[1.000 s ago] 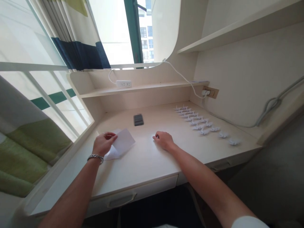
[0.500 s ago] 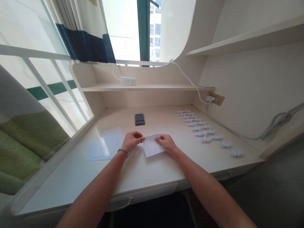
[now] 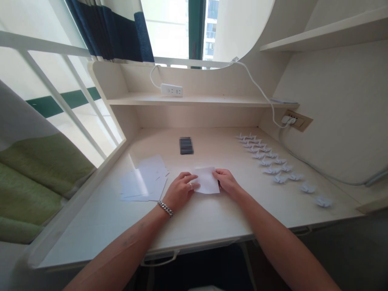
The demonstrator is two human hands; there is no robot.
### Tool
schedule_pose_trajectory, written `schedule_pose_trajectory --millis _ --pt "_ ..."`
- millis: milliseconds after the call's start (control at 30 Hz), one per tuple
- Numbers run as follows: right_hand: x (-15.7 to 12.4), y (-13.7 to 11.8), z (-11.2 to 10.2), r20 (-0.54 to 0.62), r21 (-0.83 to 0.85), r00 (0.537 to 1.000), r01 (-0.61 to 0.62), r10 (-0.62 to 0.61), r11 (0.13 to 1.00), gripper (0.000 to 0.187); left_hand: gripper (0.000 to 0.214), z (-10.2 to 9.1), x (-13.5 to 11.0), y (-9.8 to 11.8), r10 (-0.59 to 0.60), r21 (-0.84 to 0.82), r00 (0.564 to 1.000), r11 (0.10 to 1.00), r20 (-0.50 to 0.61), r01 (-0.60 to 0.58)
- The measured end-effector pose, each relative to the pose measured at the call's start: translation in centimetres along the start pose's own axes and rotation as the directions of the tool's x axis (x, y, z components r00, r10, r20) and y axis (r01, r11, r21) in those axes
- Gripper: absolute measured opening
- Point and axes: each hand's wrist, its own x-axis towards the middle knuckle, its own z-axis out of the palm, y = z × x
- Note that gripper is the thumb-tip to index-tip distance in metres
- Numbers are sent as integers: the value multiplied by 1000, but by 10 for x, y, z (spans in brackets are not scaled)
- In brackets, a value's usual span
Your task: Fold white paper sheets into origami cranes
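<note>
A small white sheet of paper (image 3: 207, 181) lies between my two hands, low over the desk. My left hand (image 3: 182, 186), with a ring and a chain bracelet, has its fingers bent over the paper's left side. At the right edge, my right hand (image 3: 226, 180) pinches the paper between thumb and fingers; its fingertips are partly hidden beneath. Several loose white sheets (image 3: 142, 180) overlap on the desk to the left. Rows of small folded paper cranes (image 3: 266, 161) stand on the right side.
A dark, pixelated flat object (image 3: 186, 145) lies beyond my hands on the desk (image 3: 209, 222). The back shelf (image 3: 206, 99) holds a white power strip (image 3: 171, 89). Its cord (image 3: 256, 81) hangs near the wall socket (image 3: 298, 120) at right. A drawer handle (image 3: 160, 260) protrudes below the front edge.
The paper has turned to lie squarer to me. My left hand has moved from pinching its corner to bending over its left side. The camera view has tilted down and shifted.
</note>
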Motion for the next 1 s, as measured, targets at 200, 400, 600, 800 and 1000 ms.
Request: schedule_pose_trajectory --millis 200,400,600,800,1000 --pt "-1 -1 -22 -106 -128 994 2 -16 992 24 25 0 1 6 24 -56 993 998 115 -18" --pt "-34 -12 -29 83 -579 953 285 -293 764 30 22 -1 0 10 -32 -113 994 993 109 44" --pt "-48 -4 -17 218 -613 916 397 -336 683 18 21 -3 2 10 -155 -213 974 959 163 188" --pt "-32 -17 -19 103 -534 991 124 -82 836 14 28 -11 18 10 -498 -213 801 788 334 578" --pt "-17 -26 -16 -15 -520 996 -79 84 851 16 27 -7 33 13 -707 -206 619 586 341 783"
